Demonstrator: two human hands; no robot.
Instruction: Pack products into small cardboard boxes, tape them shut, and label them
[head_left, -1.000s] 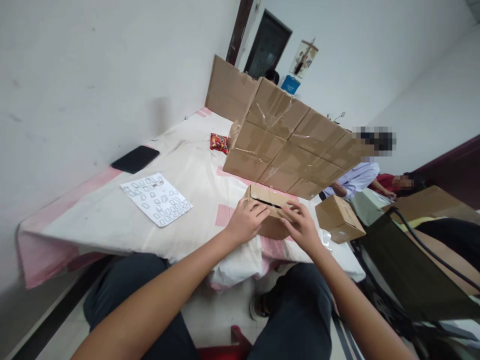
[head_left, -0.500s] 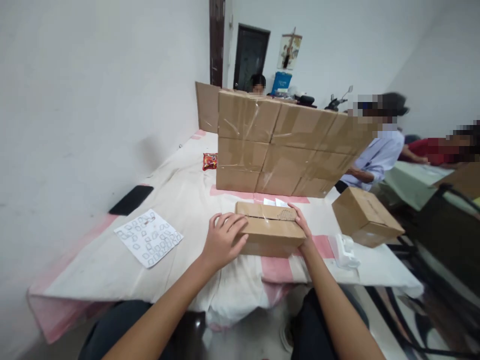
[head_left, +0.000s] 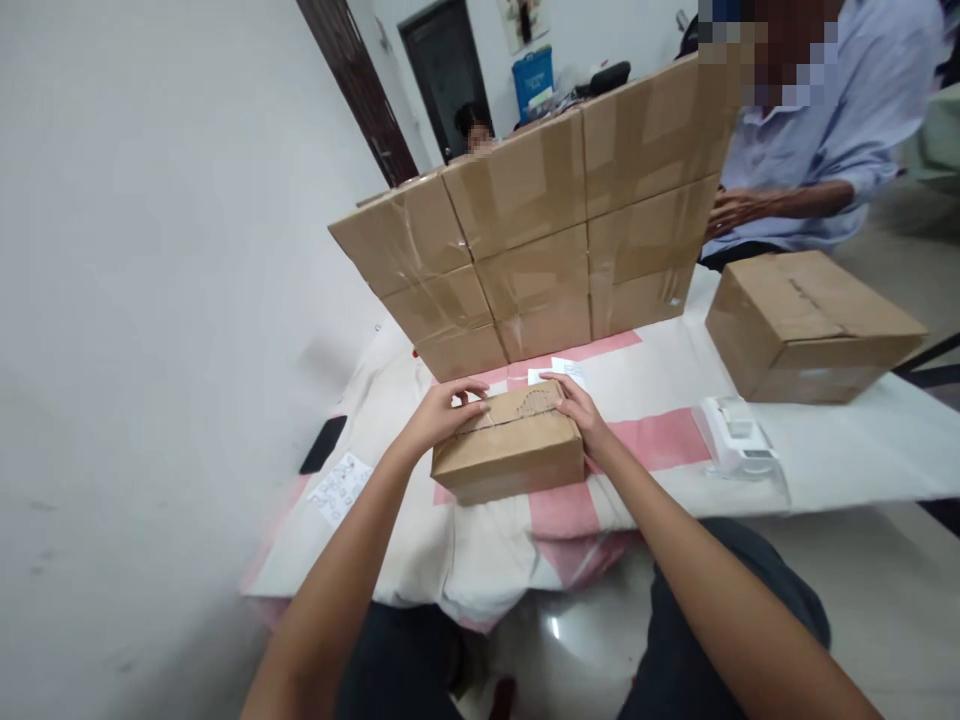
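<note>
A small brown cardboard box (head_left: pixel 510 462) lies on the cloth-covered table in front of me, a seam running along its top and a dotted drawing near the top's right end. My left hand (head_left: pixel 448 412) is at the box's far left corner, fingers curved over the edge and thumb on the top. Around the right end, my right hand (head_left: pixel 579 412) grips with its thumb on top and fingers on the far side. White paper pieces (head_left: pixel 568 370) lie just behind the box, partly hidden by it.
A tall taped cardboard panel (head_left: pixel 532 240) stands behind. To the right are a white tape dispenser (head_left: pixel 736 438) and a larger cardboard box (head_left: pixel 814 325). A drawn-on sheet (head_left: pixel 341 490) and a black phone-like slab (head_left: pixel 324 445) lie left. Behind the panel sits a person in a light shirt (head_left: pixel 847 130).
The view has tilted and swung right. My left hand has shifted from the box's near left end to its far left edge, fingers more curled. The right hand keeps to the right end.
</note>
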